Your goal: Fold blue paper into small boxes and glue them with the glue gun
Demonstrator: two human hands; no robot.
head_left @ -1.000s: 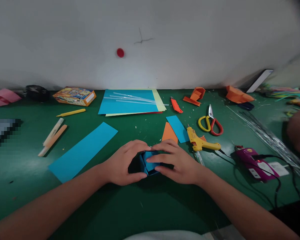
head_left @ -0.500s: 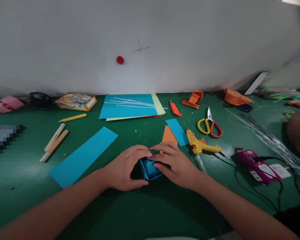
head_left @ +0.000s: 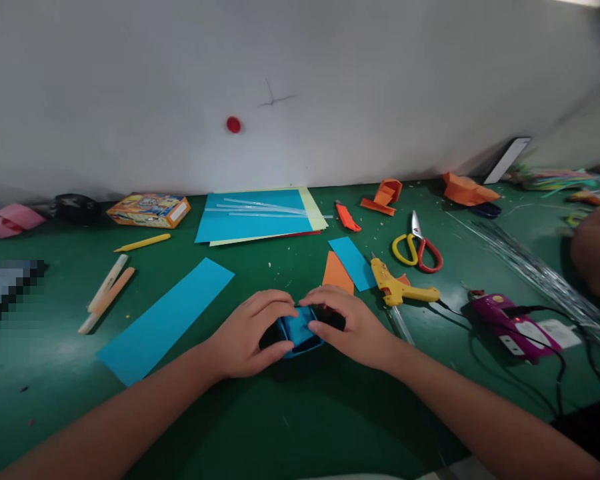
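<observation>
Between my hands is a small folded blue paper box [head_left: 300, 328], its open side facing me. My left hand [head_left: 260, 330] grips its left side, thumb low at the front and fingers over the far edge. On the right side my right hand [head_left: 347, 327] pinches it, with the thumb at the front wall and the fingers curled behind. An orange paper piece [head_left: 338, 272] and a small blue paper piece [head_left: 353, 263] lie just past my right hand. Left of my left hand rests a long blue paper strip [head_left: 167, 320].
A yellow glue gun [head_left: 403, 285] is wired to a purple power strip [head_left: 513, 327] at right. Scissors [head_left: 417, 247], an orange cutter [head_left: 347, 217], stacked paper sheets [head_left: 255, 217] and a printed box [head_left: 149, 210] lie farther back. Another person's hand [head_left: 597, 253] shows at the right edge.
The blue paper box has tilted slightly and shows more of its flat inner face. My right fingers have shifted back along its side. The whole view has moved a little.
</observation>
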